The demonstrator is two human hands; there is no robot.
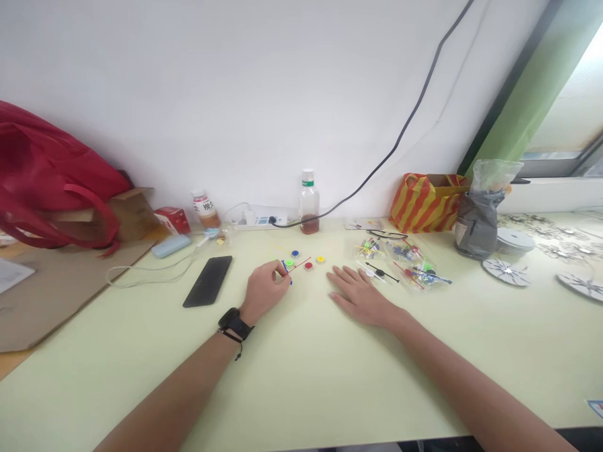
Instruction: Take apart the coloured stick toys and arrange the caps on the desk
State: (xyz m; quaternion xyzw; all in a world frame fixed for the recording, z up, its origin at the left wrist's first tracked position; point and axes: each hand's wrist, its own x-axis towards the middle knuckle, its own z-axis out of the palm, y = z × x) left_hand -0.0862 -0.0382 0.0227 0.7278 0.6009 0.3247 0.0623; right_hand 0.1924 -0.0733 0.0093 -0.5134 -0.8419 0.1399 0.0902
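Note:
My left hand (pixel 267 287), with a black watch on its wrist, is closed in a pinch at the middle of the table. A thin red stick (pixel 301 264) points out from its fingertips, and small blue ends show beside them. Just beyond lie small round plastic pieces: a blue disc (pixel 294 253), a green disc (pixel 289 264), a red disc (pixel 308 266) and a yellow disc (pixel 320 259). My right hand (pixel 360 296) rests flat on the table, fingers spread. By its fingers are a white disc (pixel 370 273) and a black disc (pixel 379 274) with sticks.
Clear bags of coloured parts (pixel 426 274) lie right of my right hand. A black phone (pixel 207 281) is at left. Behind stand a bottle (pixel 309 204), a power strip (pixel 271 218) with a black cable, and a striped bag (pixel 417 204). Flat patterned discs (pixel 506 273) lie at right.

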